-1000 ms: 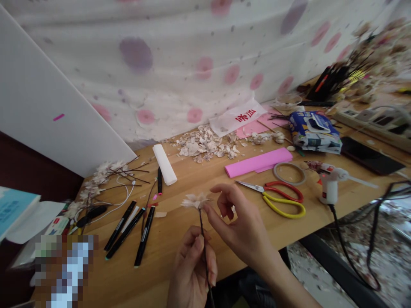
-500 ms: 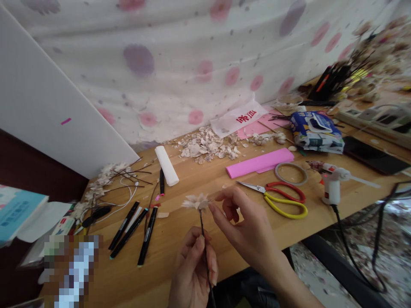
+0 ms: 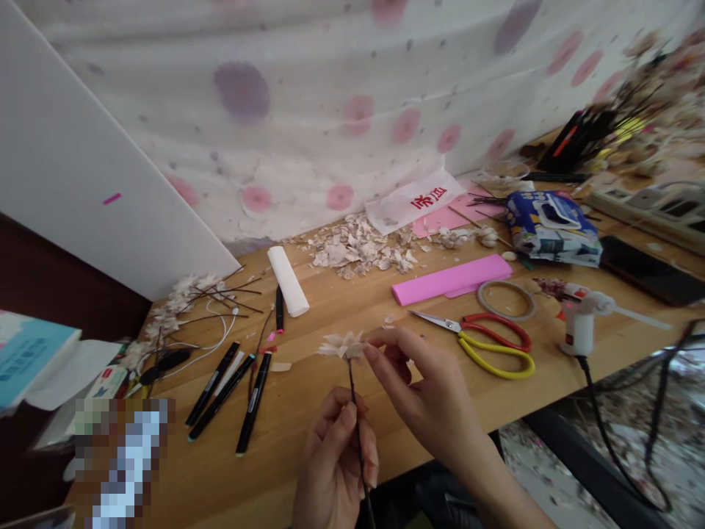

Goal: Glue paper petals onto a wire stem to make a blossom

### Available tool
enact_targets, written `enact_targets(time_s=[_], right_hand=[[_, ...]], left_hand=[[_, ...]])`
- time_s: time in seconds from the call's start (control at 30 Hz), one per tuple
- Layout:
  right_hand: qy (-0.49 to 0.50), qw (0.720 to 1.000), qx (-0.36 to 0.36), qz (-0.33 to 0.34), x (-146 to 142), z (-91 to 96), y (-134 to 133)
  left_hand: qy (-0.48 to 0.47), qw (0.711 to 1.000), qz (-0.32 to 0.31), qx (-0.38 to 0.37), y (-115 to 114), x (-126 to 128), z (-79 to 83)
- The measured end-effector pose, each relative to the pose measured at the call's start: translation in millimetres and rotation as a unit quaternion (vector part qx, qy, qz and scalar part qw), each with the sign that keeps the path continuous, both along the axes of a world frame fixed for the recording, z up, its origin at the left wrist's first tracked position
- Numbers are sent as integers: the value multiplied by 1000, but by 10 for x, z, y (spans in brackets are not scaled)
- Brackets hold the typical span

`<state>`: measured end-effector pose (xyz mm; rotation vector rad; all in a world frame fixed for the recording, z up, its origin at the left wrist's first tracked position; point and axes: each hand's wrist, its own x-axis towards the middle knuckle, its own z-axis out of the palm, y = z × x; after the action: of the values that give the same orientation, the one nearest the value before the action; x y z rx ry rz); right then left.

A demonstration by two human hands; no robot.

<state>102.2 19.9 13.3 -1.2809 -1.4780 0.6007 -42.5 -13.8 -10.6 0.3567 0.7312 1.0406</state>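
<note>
Paper flower [image 3: 342, 345] between left hand [image 3: 335, 470], right hand [image 3: 429, 404], red-lettered bag [image 3: 413, 202]

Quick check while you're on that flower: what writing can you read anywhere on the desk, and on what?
White plastic bag: two red characters, upside down to the camera, not readable with certainty.
Blue and white packet: print too blurred.
Blue book: white lettering too blurred.
Black markers: labels too small.
Paper flower, stem in the left hand, right hand at its petals: no writing.
</note>
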Motion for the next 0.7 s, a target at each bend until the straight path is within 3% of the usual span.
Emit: enact_targets(time_s=[0.37, 0.53, 0.7], right_hand=[[-1, 999, 24, -25, -43, -9, -12], [-17, 996, 76, -30, 20, -15, -8], [-7, 988, 155, -13, 73, 24, -4]], left_hand=[[-15, 1000, 21, 4, 0, 12, 61], [51, 994, 100, 7, 162, -13, 128], [151, 967, 176, 102, 245, -53, 81]])
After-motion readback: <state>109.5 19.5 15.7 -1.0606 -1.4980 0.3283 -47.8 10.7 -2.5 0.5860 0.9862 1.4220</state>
